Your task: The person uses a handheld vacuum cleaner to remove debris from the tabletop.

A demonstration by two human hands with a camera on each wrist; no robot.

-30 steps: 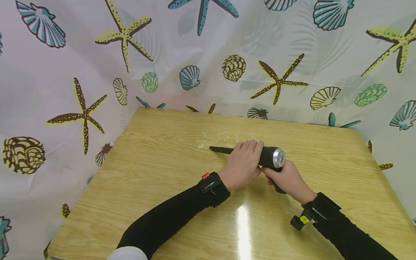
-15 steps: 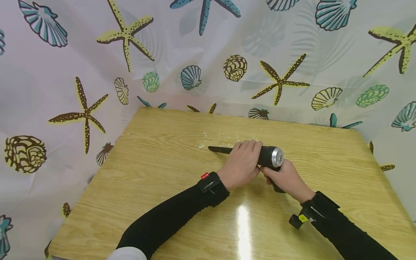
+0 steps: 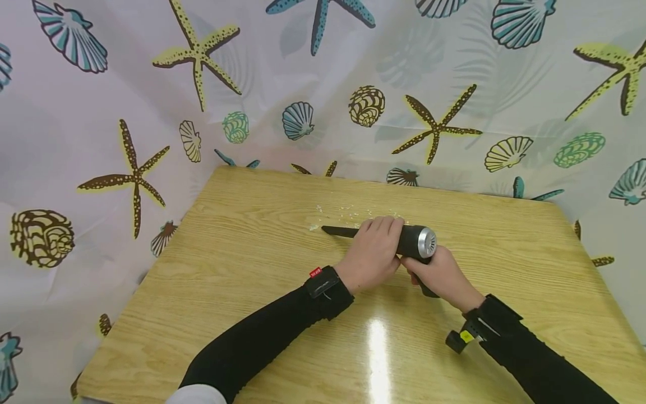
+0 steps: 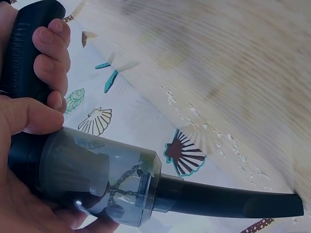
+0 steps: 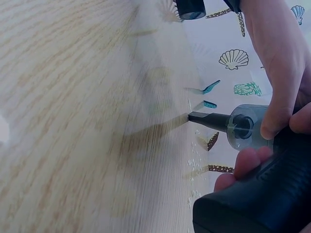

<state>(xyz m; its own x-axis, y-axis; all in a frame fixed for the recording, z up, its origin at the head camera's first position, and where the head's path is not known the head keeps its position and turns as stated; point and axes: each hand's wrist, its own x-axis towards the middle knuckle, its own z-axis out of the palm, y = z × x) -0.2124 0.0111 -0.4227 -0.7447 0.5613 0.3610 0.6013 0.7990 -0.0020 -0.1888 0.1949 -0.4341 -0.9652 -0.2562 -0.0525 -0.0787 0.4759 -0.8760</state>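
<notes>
A black handheld vacuum cleaner [image 3: 415, 241] with a silver vented end cap lies across both hands over the table. My left hand [image 3: 370, 252] grips its body around the clear dust cup [image 4: 129, 174], inside which a dark chain-like shape and a grey filter show. My right hand [image 3: 439, 275] holds the handle [image 4: 29, 43], its fingers wrapped round it in the left wrist view. The flat crevice nozzle [image 3: 339, 231] points left, its tip right at the tabletop, close beside a clump of white crumbs [image 3: 314, 227]. More white bits [image 3: 348, 213] lie scattered just behind the nozzle.
The wooden table [image 3: 227, 258] reaches back to a white curtain [image 3: 323, 78] printed with shells and starfish, which also hangs along the left and right sides. A black wrist camera [image 3: 456, 340] sticks out below the right wrist.
The vacuum cleaner and both hands have shifted slightly to the left, bringing the nozzle tip nearer the clump of crumbs. Both hands keep their hold.
</notes>
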